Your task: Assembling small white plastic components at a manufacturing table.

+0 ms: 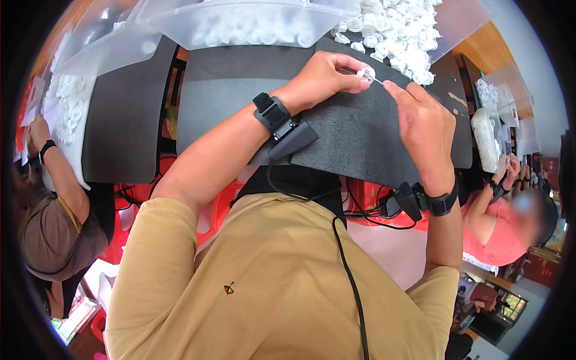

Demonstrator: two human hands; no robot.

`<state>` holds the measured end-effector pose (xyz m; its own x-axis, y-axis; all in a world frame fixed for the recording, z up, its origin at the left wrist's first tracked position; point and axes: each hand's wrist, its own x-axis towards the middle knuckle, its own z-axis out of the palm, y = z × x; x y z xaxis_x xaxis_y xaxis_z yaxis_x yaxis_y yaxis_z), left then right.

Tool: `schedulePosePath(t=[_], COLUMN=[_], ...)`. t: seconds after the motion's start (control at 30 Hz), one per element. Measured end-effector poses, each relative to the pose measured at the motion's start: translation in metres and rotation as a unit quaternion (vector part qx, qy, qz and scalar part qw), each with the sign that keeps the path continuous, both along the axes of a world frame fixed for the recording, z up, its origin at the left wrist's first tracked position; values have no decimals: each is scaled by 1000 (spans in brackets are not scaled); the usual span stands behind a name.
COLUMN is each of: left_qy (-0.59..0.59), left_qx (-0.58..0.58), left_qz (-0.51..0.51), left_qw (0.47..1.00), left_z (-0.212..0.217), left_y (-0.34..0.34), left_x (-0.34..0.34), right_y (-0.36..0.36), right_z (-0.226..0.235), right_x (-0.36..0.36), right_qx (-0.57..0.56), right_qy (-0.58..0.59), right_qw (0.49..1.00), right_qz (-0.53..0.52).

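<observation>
L hand pinches white cap, R hand near; black mat.

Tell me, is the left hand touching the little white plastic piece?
Touching. The head view shows the left hand pinching the small white plastic piece between thumb and fingertips, with no gap. The right hand holds a thin pin up to it.

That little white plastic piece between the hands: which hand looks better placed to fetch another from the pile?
Probably the right hand. It pinches only a thin pin and sits nearer the pile of white pieces; the left hand grips the white plastic piece.
</observation>
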<state>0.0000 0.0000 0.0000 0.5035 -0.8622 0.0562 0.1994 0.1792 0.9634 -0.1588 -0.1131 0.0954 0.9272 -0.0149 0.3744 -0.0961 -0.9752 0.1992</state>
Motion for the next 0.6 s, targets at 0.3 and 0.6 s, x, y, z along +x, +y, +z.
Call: schedulePosePath(t=[0.3,0.6], left_qy=[8,0], left_qx=[-13,4], left_qz=[10,0], left_qw=[1000,1000], left_z=[0,1], left_y=[-5,-3], left_x=[-4,-4], right_y=[-4,0], right_z=[5,3], right_x=[-1,-1], right_qx=[-37,-24], right_qy=[6,12], right_qw=[999,1000], right_qz=[1,-1])
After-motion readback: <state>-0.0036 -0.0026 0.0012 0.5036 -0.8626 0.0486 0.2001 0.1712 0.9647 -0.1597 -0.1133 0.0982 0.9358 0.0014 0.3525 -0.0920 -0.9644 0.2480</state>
